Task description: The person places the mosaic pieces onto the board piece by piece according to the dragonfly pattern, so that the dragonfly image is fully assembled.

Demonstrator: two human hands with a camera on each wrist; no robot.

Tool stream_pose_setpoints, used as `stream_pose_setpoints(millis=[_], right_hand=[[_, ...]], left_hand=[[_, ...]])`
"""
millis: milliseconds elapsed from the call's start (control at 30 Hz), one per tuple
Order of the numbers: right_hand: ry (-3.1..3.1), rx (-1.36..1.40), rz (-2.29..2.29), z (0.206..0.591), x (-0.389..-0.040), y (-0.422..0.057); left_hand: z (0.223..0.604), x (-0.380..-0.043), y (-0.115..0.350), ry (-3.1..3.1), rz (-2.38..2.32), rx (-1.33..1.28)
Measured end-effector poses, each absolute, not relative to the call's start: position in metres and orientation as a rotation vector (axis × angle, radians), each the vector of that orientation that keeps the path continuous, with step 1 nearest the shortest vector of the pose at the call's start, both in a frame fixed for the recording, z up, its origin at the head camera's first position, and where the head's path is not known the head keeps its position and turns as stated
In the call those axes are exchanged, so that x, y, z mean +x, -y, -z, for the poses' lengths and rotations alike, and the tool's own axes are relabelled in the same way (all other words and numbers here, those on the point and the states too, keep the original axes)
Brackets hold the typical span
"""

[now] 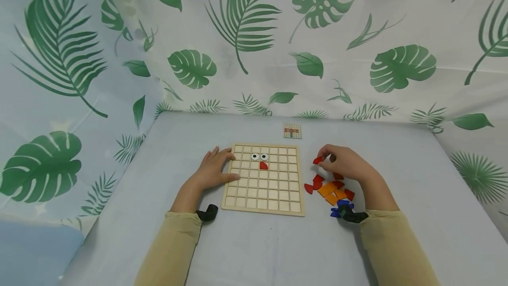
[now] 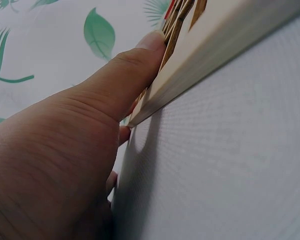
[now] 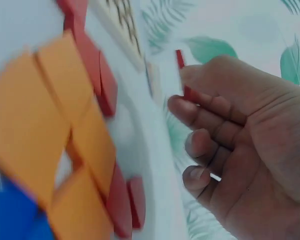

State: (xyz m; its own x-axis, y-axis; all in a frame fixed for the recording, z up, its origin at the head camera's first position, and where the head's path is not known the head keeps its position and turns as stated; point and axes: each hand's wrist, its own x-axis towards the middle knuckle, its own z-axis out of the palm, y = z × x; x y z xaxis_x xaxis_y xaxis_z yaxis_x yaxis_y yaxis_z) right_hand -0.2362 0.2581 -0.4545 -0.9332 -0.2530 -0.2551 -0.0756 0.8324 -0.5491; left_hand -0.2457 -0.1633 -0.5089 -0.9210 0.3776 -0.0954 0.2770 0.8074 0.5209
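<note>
A wooden grid board point(image 1: 254, 193) lies flat on the table. Two round eye pieces point(image 1: 259, 156) sit side by side in its upper cells, and one red quarter-circle piece point(image 1: 263, 165) lies just below them. My left hand point(image 1: 213, 169) rests on the board's left edge, its thumb point(image 2: 135, 65) over the rim and fingers spread. To the right of the board, my right hand point(image 1: 346, 162) pinches a red quarter-circle piece point(image 1: 317, 160) between thumb and fingertips, raised above the loose pieces. In the right wrist view that piece point(image 3: 180, 59) appears edge-on.
Loose red pieces point(image 1: 309, 188), orange square pieces point(image 1: 327, 188) and blue pieces point(image 1: 335, 212) are heaped right of the board, partly under the right wrist. A small pattern card point(image 1: 292, 131) lies behind the board. Leaf-printed cloth point(image 1: 274, 74) hangs along the table's back edge.
</note>
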Motion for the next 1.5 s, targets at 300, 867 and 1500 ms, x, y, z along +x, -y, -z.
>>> stream_pose_setpoints(millis=[300,867,1500], right_hand=[[-2.772,-0.426,0.872,0.451,-0.241,-0.213],[-2.676,-0.652,0.968,0.476,-0.257,-0.127],[-2.732,-0.661,0.818,0.485,-0.261,-0.097]], left_hand=[[0.509,-0.246,0.164,-2.795,-0.761,0.512],[0.512,-0.249,0.165,-2.817,-0.753,0.548],[0.513,-0.249,0.165,-2.828,-0.736,0.537]])
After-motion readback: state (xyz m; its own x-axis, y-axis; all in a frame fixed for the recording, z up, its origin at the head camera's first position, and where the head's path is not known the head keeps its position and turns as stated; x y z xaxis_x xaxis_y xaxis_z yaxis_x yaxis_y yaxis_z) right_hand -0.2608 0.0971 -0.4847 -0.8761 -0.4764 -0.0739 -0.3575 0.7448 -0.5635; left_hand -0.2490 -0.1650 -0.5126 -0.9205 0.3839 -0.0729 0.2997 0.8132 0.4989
